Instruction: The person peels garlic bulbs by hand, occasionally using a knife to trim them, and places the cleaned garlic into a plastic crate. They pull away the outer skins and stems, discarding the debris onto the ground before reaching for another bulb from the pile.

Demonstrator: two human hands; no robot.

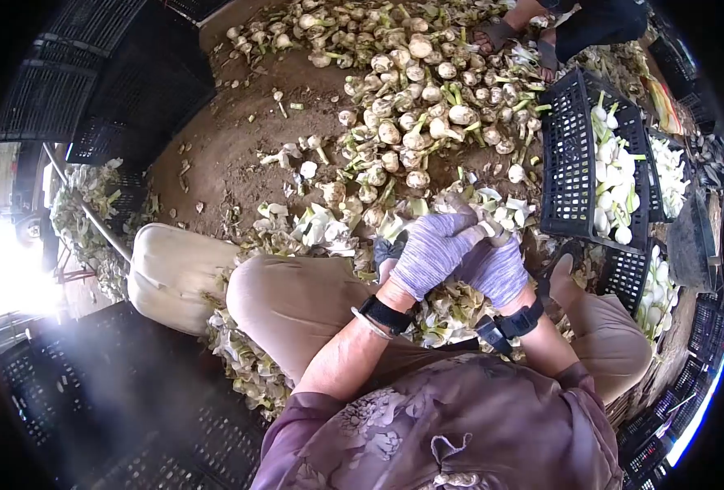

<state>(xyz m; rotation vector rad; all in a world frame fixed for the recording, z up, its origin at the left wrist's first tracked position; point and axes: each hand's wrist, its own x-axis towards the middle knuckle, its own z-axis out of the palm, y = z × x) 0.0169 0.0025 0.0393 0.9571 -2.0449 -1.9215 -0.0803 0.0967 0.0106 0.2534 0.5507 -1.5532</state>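
My left hand [434,251] and my right hand [497,268] wear purple-grey knitted gloves and meet in front of my lap. The fingers of both are closed around a pale garlic bulb [486,225], mostly covered by the gloves. Just beyond them lies a large heap of garlic bulbs [415,122] with short stems and soil on them. Loose peeled skins [321,229] are scattered beside and beneath my hands.
Black crates of cleaned white bulbs [570,159] stand at the right. A co-worker's feet and dark trousers [603,28] show at the top right. Black crates [125,82] are stacked at the left, near a pale cushion-like object [174,278].
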